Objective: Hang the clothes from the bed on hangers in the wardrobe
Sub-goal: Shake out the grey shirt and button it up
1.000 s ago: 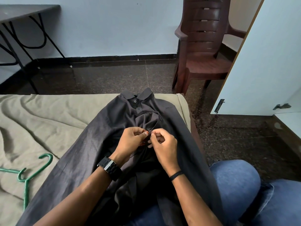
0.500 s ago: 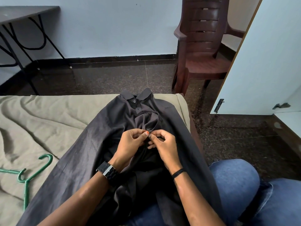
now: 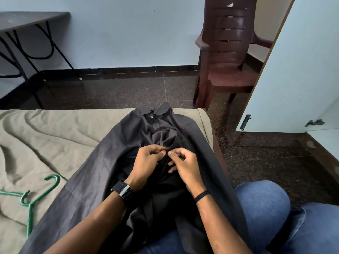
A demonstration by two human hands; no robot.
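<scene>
A dark grey collared shirt [image 3: 110,162] lies spread along the bed [image 3: 45,136], collar at the far edge, its lower part draped over my lap. My left hand [image 3: 146,165] and my right hand [image 3: 185,165] meet at the shirt's front placket, each pinching the fabric between thumb and fingertips. The two top buttons near the collar are fastened. A green plastic hanger [image 3: 31,198] lies on the bed sheet to the left, apart from the shirt. The white wardrobe door [image 3: 293,70] stands open at the right.
A brown plastic chair [image 3: 227,57] stands on the dark floor beyond the bed's corner. A dark folding table [image 3: 27,21] is at the far left against the wall. My knees in blue jeans [image 3: 266,208] are at the lower right.
Both hands stayed at the placket; the fingers shifted slightly, thumbs and fingertips now pinching closer together at the fabric edge. The shirt and hanger have not moved.
</scene>
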